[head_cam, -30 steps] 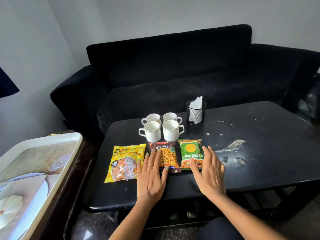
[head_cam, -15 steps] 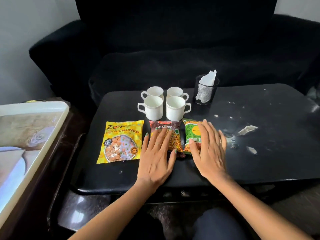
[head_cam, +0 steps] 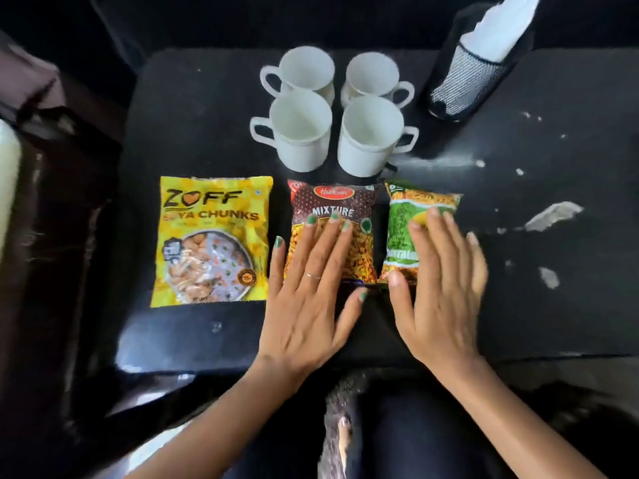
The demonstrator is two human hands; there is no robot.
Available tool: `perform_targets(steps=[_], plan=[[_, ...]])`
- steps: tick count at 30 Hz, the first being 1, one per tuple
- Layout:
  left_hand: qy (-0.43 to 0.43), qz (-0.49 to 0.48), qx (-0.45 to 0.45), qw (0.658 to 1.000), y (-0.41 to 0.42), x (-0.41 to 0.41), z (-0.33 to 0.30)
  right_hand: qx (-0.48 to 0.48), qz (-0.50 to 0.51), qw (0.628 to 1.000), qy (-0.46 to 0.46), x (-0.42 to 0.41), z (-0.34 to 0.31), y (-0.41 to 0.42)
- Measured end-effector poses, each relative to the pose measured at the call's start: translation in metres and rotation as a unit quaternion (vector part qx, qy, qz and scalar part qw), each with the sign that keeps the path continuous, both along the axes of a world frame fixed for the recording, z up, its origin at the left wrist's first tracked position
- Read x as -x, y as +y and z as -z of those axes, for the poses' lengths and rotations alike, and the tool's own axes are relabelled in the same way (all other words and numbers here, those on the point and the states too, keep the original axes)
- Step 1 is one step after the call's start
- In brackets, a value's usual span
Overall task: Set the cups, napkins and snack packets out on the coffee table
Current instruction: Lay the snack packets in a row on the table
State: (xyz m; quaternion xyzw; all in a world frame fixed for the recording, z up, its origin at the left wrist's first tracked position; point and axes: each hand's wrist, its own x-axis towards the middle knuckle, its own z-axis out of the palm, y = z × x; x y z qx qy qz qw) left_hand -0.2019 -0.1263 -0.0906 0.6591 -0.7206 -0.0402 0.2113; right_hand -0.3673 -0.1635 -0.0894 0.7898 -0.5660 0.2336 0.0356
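Several white cups (head_cam: 301,133) stand in a tight square at the back of the black coffee table (head_cam: 193,126). In front of them lie three snack packets in a row: a yellow Zoff packet (head_cam: 211,240), a brown Mixture packet (head_cam: 349,209) and a green packet (head_cam: 403,229). My left hand (head_cam: 311,288) lies flat, fingers spread, on the Mixture packet. My right hand (head_cam: 442,288) lies flat on the green packet, covering its right half. White napkins (head_cam: 501,32) stick up from a black mesh holder (head_cam: 463,84) at the back right.
The table's right half has scuffed, pale patches (head_cam: 553,216). A dark side table (head_cam: 52,209) stands to the left, with a pale tray edge (head_cam: 7,188) at the frame border. A black sofa (head_cam: 207,15) lies behind the table. My legs are below the front edge.
The camera has tipped down and closer over the table. Both hands have slid forward, farther onto the Mixture and green packets.
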Motion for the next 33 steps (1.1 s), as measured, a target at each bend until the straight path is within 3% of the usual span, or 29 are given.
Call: perform_targets(steps=[7, 13, 21, 27, 33], plan=[[-0.008, -0.008, -0.198, 0.980, 0.025, 0.003, -0.066, -0.204, 0.012, 0.972, 0.120, -0.013, -0.072, 0.016], [0.011, -0.018, -0.319, 0.947, 0.031, -0.012, -0.171, -0.269, 0.030, 0.950, 0.156, -0.038, -0.174, 0.022], [-0.030, -0.021, -0.317, 0.948, -0.004, -0.054, -0.256, -0.350, -0.009, 0.920, 0.175, -0.064, -0.248, 0.016], [0.019, -0.066, -0.358, 0.931, -0.025, -0.064, -0.280, -0.384, 0.022, 0.912, 0.141, -0.076, -0.275, -0.008], [0.000, -0.025, -0.390, 0.921, -0.037, -0.057, -0.293, -0.403, 0.038, 0.907, 0.117, -0.084, -0.287, -0.025]])
